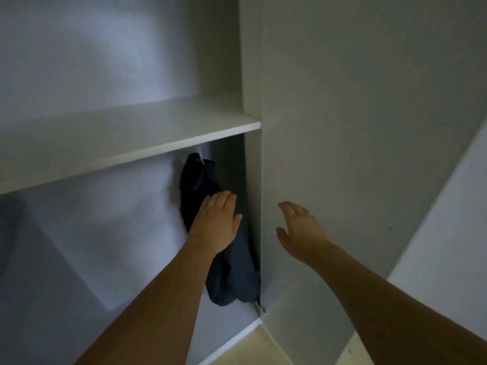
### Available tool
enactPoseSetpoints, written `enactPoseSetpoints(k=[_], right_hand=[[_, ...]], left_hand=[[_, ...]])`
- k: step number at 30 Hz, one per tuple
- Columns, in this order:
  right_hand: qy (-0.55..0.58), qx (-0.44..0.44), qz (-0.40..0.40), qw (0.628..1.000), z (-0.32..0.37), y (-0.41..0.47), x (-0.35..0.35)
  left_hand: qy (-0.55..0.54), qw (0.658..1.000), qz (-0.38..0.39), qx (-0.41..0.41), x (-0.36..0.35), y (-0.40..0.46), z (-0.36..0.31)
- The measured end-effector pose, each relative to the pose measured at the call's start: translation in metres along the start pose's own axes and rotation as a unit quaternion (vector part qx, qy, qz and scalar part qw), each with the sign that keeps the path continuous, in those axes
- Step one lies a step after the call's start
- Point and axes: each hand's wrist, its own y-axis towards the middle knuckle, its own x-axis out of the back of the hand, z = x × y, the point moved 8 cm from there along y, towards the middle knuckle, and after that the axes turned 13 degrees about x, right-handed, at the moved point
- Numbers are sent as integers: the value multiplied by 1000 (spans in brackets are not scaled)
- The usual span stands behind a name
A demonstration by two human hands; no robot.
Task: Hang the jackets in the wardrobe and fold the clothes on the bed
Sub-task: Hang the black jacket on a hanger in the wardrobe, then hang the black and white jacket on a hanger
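Head view: one white wardrobe (369,127), one dark jacket, two bare hands.
The wardrobe stood open with one shelf (126,138) across it; the single jacket (229,272) hung below, at the compartment's right wall. The left hand (216,222) lay flat against the jacket, fingers wide, gripping nothing. The right hand (297,230) was spread open at the door panel, right of the jacket.
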Motion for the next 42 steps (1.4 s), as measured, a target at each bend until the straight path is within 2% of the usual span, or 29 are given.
enactPoseSetpoints(k=[6, 12, 17, 22, 26, 33, 36, 42], right_hand=[[-21, -70, -25, 997, -43, -139, 25], [-34, -167, -51, 984, -87, -294, 64], [-56, -256, -72, 962, -120, -447, 105], [-55, -325, -91, 940, -139, -585, 134], [-45, -392, -102, 913, -155, -687, 146], [-37, -516, -130, 846, -161, -882, 172], [-39, -561, -149, 814, -151, -979, 186], [-38, -588, -160, 792, -114, -1174, 217]], left_hand=[[-26, 990, -9, -135, -13, -60, -120], [-26, 965, -17, -259, -21, -156, -243], [-14, 945, -22, -326, -19, -246, -354], [-22, 930, 38, -366, -33, -333, -457], [-40, 904, 82, -418, -45, -403, -535], [-92, 863, 143, -476, -44, -544, -677], [-87, 841, 150, -513, -30, -626, -734], [-86, 820, 141, -548, 22, -806, -825]])
